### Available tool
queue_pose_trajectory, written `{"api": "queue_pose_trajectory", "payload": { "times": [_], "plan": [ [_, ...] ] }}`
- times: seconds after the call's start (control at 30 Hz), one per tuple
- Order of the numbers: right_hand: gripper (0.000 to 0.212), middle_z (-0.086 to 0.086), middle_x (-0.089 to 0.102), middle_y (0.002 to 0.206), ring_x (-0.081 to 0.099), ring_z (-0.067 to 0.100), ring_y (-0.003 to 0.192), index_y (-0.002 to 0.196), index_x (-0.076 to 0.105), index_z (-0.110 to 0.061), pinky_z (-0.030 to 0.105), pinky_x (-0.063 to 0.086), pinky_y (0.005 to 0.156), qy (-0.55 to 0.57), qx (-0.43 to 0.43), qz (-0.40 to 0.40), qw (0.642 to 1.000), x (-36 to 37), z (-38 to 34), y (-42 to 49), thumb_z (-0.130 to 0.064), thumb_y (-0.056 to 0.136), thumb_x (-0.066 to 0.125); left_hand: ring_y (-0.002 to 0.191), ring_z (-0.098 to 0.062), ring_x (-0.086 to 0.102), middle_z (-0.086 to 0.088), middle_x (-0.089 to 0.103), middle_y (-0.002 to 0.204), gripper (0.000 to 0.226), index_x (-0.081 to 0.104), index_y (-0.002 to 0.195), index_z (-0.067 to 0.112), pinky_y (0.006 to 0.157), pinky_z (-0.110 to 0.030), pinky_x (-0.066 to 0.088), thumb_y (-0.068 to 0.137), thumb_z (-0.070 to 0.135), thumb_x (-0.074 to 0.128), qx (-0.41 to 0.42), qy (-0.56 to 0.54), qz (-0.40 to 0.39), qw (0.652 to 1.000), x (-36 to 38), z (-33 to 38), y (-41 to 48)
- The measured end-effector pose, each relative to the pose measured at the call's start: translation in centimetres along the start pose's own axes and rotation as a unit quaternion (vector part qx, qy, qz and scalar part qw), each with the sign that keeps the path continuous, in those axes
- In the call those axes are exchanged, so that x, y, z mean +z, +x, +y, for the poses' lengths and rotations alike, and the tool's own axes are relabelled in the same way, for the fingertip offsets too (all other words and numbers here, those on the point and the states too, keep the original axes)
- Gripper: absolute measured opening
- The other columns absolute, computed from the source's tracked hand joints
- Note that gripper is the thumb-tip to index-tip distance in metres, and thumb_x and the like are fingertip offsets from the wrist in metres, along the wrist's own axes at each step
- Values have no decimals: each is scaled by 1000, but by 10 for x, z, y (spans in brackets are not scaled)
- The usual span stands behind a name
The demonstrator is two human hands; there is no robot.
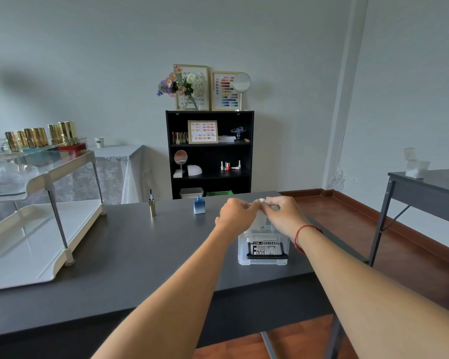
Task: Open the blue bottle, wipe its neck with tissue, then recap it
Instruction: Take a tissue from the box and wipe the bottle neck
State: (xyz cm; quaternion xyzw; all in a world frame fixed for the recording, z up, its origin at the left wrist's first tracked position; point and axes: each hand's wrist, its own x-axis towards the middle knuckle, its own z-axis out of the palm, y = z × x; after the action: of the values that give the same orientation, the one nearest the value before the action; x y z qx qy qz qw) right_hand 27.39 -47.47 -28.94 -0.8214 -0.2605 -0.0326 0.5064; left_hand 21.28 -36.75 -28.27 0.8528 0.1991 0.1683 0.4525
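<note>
We hold tissue (261, 200).
L hand (237, 215), R hand (285, 216) fingers (250, 204) pinch it; blue bottle (199, 206) uncapped on surface (140, 250).

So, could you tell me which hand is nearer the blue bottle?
Left. The left hand is just right of the blue bottle, not touching; the right hand is farther right. Both pinch tissue.

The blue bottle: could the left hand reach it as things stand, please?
Probably yes: the blue bottle stands just left of the left hand with bare table between, though its fingers pinch tissue.
</note>
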Motion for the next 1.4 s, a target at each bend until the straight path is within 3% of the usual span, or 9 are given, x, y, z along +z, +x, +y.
{"api": "queue_pose_trajectory", "payload": {
  "times": [0.2, 0.3, 0.4, 0.6, 0.73, 0.87, 0.97, 1.17, 1.4],
  "plan": [
    [21, 4, 69, 98, 58, 24, 100, 96, 66, -16, 45, 28, 110, -11, 45, 42, 998, -1, 0, 1, -23, 92, 47, 64, -31, 41, 0, 38, 51, 50, 33, 47, 17, 82, -43, 43, 94, 26, 48, -4, 35, 32, 999, 1, -6, 7],
    [23, -4, 51, 56, 50, 21, 65, 74, 58, -19, 36, 27, 83, -14, 78, 81, 994, -3, 1, 3, -22, 90, 42, 116, -45, 53, -12, 58, 67, 45, 29, 50, 16, 102, -52, 41, 92, 22, 46, -2, 66, 40, 997, 1, -8, 7],
    [30, -5, 39, 53, 42, 22, 65, 59, 40, -22, 36, 22, 79, 32, 98, 122, 987, -5, -2, 5, -20, 90, 39, 132, -43, 41, -26, 64, 115, 40, 29, 53, 15, 107, -58, 37, 89, 18, 45, 15, 118, 28, 992, 1, -6, 7],
    [30, -6, 36, 55, 37, 15, 53, 60, 36, -23, 25, 27, 52, 106, 88, 156, 978, -20, -21, 3, -22, 90, 38, 142, -34, 25, -21, 49, 138, 29, 57, 71, 7, 113, -57, 22, 91, 22, 41, 18, 144, 30, 989, -1, -1, 9],
    [36, -3, 23, 55, 22, 14, 49, 57, 23, -19, 28, 18, 48, 122, 46, 108, 986, -18, -49, 1, -17, 91, 35, 92, -26, 57, -2, 54, 72, 46, 37, 56, 16, 80, -33, 42, 98, 33, 32, 73, -31, 67, 995, -14, 13, 8],
    [33, 0, 25, 59, 25, 16, 54, 60, 25, -16, 29, 21, 51, 135, 43, 80, 987, -5, -80, 0, -17, 92, 33, 59, -4, 39, 11, 43, 64, 30, 60, 86, 22, 56, -20, 33, 99, 35, 36, 73, -148, 36, 986, -46, 19, -1],
    [33, 1, 27, 59, 27, 16, 54, 59, 27, -15, 28, 22, 52, 147, 48, 67, 986, 10, -96, -2, -18, 91, 33, 40, -7, 23, 14, 28, 41, 38, 35, 56, 20, 35, -14, 20, 92, 26, 47, 81, -140, 70, 984, -68, 10, -6],
    [48, -3, 41, 64, 41, 12, 59, 64, 41, -18, 25, 30, 54, 162, 94, -37, 982, 53, -118, -8, -61, 85, 43, 50, -10, 28, 0, 37, 58, 28, 45, 67, 13, 46, -20, 23, 93, 23, 44, 90, -138, 126, 978, -108, -15, -19],
    [36, 1, 40, 58, 35, 14, 51, 63, 51, -8, 24, 28, 48, 195, 59, -33, 979, 104, -124, -15, -36, 84, 58, 53, -9, 39, 7, 47, 61, 25, 56, 75, 18, 51, -23, 33, 96, 28, 47, 67, -111, 164, 978, -136, -48, -21]
  ]
}}
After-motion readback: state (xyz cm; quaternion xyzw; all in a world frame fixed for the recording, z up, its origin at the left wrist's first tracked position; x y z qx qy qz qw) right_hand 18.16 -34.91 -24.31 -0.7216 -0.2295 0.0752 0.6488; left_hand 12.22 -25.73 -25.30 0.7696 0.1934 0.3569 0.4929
